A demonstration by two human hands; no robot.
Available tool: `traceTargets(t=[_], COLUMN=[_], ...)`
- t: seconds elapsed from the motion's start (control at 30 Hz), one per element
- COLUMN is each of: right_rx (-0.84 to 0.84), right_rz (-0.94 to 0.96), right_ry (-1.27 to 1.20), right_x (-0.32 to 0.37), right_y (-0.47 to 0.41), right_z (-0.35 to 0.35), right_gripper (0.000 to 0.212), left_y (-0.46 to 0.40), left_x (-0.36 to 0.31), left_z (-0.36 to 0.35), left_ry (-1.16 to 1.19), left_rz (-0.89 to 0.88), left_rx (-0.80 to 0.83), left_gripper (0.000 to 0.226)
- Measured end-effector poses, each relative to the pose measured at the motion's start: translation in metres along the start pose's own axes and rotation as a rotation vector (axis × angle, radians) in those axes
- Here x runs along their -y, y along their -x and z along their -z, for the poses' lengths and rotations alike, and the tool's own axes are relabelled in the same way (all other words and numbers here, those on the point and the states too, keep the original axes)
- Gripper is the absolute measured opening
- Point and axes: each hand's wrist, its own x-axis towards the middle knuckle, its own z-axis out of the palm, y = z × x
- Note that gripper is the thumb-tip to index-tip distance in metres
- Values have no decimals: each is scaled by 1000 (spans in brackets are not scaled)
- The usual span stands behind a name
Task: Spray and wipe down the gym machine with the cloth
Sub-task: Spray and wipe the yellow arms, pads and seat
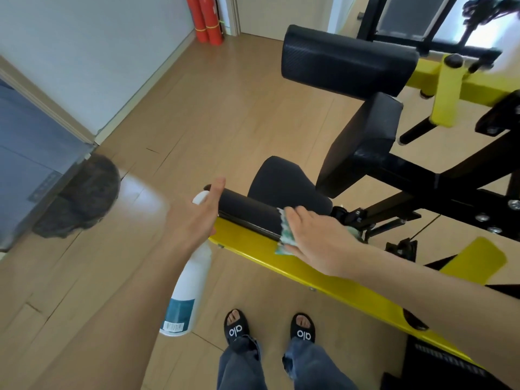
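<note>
I am mid-wipe, my right hand (315, 237) pressing the cloth (285, 235) flat-fingered on the machine's black roller pad (247, 206) above the yellow bar (323, 280), my left hand (197, 215) gripping the spray bottle (188, 291); next, I judge, a sweep leftward.

A wood-grain floor (213, 114) fills most of the view and meets a pale wall (92, 49) along a light skirting board (146, 88). Two red fire extinguishers (206, 19) stand side by side in the far corner, just beside a door frame (235, 15), while a dark grey mat (81, 195) lies on the floor at the left next to a grey-blue panel (25, 153). At the bottom edge, two feet in black slides (270, 329) with white lettering show beneath blue jeans (270, 367).
</note>
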Motion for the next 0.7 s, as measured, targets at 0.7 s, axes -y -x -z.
traceTargets(t=[0.7], right_rx=[-11], right_rz=[-172], right_ry=[56], right_x=[-20], right_y=[55], right_z=[-15], right_gripper=[72], left_y=[36], left_x=[-10], left_z=[-31], left_ry=[56], left_rz=[-176], left_rx=[-3], left_gripper=[60])
